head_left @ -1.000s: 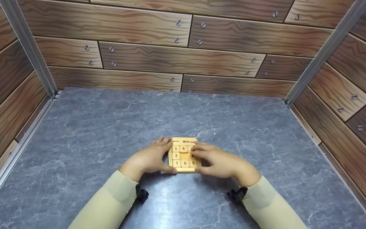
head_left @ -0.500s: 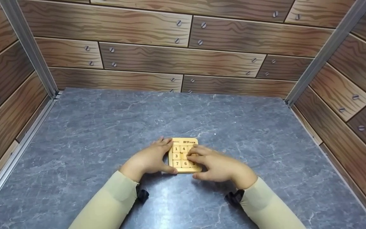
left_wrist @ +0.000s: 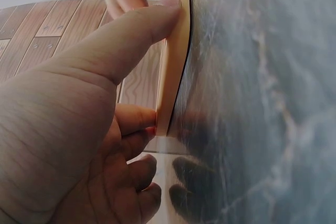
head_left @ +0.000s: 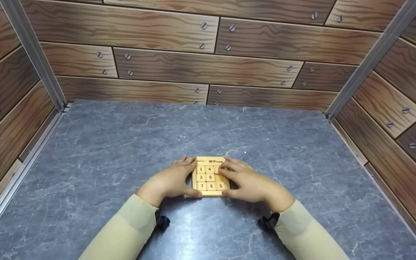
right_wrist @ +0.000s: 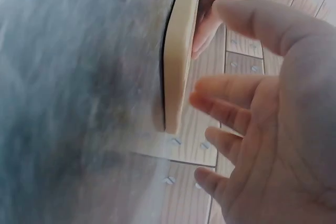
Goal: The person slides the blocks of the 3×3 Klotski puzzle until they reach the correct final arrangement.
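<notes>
A yellow sliding number puzzle [head_left: 213, 194] lies flat on the table. Tiles 1 and 4 show in its top row, 3 and the 8 tile [head_left: 210, 177] in the middle, 7, 6 and 5 below; the gap is at middle right. My left hand [head_left: 170, 180] grips the puzzle's left side, thumb at the near corner and fingers at the far one; its thumb [left_wrist: 152, 22] presses the edge in the left wrist view. My right hand [head_left: 251, 185] spreads over the right side, fingertips at the top right tile, hiding its number. In the right wrist view its fingers [right_wrist: 226, 90] are loosely bent.
The table [head_left: 139, 133] is blue-grey with a marble pattern. Wood-patterned walls [head_left: 164, 65] enclose it at the back and both sides, with metal posts [head_left: 370, 61] in the corners. A black strap [head_left: 163, 222] sits at each wrist.
The 8 tile has slid left into the middle, so the gap is now at the right of that row. My right hand reached in left over the tiles, then drew back right.
</notes>
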{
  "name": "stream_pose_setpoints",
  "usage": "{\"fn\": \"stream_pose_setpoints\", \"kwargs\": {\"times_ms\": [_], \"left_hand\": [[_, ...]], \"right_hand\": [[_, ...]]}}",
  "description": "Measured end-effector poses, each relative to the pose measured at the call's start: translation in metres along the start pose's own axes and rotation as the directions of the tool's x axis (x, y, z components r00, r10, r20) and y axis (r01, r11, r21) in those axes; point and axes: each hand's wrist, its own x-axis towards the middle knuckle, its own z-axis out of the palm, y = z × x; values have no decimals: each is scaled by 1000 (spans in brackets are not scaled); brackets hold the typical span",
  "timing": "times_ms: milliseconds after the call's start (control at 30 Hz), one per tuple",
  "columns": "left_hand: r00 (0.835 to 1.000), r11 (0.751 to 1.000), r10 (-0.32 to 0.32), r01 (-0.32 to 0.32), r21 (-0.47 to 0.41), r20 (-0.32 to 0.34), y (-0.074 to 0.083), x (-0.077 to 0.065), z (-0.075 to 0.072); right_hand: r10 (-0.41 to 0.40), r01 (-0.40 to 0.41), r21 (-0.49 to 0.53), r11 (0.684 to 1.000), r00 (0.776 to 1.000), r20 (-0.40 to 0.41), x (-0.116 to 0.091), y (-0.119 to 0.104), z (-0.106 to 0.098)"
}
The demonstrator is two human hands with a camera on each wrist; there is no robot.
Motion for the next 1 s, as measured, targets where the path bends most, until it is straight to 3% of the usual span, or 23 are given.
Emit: {"fn": "stream_pose_setpoints", "kwargs": {"times_ms": [467, 700, 1000], "left_hand": [[1000, 1000, -7, 7, -21, 1, -1, 0, 1], [1000, 1000, -16, 16, -14, 1, -1, -1, -1], [1000, 1000, -4, 4, -6, -6, -1, 1, 1]], "right_hand": [[-26, 27, -31, 999, 999, 39, -6, -10, -7], [-4, 4, -9, 1000, 1000, 5, -2, -11, -3], [22, -22, -2, 1000, 994, 106, 3, -10, 6]]}}
